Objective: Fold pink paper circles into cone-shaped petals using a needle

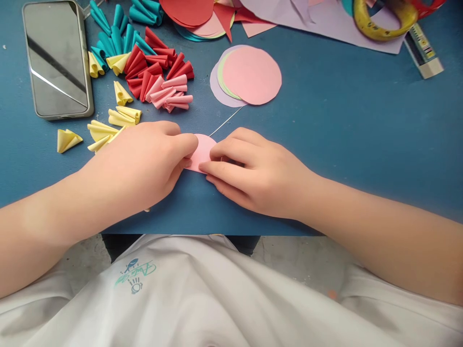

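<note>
Between my two hands lies a pink paper circle point(201, 153), folded over into a half-round with its straight edge towards me. My left hand point(144, 164) pinches its left end, fingers closed. At the right end, my right hand point(253, 168) grips the paper, its thumb and fingertips pressed along the fold. A thin white stick or wire point(226, 121) lies on the table just beyond the folded paper. Further back, a small stack of paper circles has a pink circle point(252, 75) on top, with green and lilac ones under it.
Folded paper pieces in yellow point(68, 140), teal point(115, 41), red point(154, 62) and pink point(171, 93) spread behind my left hand. A phone point(58, 58) lies at the far left. Lilac paper point(325, 29), a yellow tape roll point(385, 19) and an eraser-like block point(423, 50) are at the back right.
</note>
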`<action>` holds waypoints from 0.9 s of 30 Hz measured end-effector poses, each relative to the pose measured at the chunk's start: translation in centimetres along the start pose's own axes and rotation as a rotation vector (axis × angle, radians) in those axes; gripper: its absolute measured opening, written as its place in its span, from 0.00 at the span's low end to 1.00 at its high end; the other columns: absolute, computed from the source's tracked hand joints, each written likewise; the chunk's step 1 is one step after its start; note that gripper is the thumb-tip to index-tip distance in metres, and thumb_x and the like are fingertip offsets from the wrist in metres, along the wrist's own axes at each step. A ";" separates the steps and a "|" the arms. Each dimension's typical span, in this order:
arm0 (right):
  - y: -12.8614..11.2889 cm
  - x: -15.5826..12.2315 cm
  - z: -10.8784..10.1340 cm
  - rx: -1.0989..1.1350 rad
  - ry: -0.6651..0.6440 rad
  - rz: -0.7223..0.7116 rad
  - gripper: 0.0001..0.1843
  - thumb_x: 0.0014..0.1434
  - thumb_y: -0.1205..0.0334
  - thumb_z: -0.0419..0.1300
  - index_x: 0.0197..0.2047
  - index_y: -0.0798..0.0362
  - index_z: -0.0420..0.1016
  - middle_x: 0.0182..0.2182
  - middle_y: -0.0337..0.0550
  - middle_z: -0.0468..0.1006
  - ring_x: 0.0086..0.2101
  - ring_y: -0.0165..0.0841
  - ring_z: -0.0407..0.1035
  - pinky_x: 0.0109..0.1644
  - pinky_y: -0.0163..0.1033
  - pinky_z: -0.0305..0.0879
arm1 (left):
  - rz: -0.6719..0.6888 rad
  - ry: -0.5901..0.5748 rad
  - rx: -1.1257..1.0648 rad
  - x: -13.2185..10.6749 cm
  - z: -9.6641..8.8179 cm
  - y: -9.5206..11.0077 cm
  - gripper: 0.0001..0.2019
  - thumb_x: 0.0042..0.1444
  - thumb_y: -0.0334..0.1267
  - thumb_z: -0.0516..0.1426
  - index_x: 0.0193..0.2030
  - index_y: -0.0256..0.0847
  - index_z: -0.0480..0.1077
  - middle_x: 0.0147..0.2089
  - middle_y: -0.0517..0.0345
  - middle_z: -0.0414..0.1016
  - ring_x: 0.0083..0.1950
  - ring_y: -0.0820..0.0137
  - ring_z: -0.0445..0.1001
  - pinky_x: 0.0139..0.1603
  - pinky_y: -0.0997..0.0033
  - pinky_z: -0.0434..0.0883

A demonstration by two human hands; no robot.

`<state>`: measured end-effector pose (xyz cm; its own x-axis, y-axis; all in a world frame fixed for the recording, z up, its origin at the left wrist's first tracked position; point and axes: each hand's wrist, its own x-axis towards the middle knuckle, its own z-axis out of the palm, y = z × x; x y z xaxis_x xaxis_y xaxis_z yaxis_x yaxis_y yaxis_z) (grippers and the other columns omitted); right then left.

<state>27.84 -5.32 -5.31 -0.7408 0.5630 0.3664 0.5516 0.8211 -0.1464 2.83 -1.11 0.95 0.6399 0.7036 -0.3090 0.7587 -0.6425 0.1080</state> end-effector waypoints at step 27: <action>-0.5 0.3 -1.5 -0.052 -0.066 -0.084 0.20 0.75 0.72 0.64 0.30 0.47 0.74 0.29 0.40 0.79 0.33 0.38 0.71 0.31 0.49 0.63 | 0.017 0.007 -0.009 -0.2 0.5 -0.4 0.14 0.76 0.32 0.49 0.38 0.48 0.70 0.39 0.52 0.72 0.38 0.58 0.74 0.38 0.60 0.64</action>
<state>27.94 -5.66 -3.76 -0.8080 0.4986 0.3138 0.5042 0.8608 -0.0695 2.34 -1.19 0.49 0.6532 0.6950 -0.3004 0.7490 -0.6513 0.1216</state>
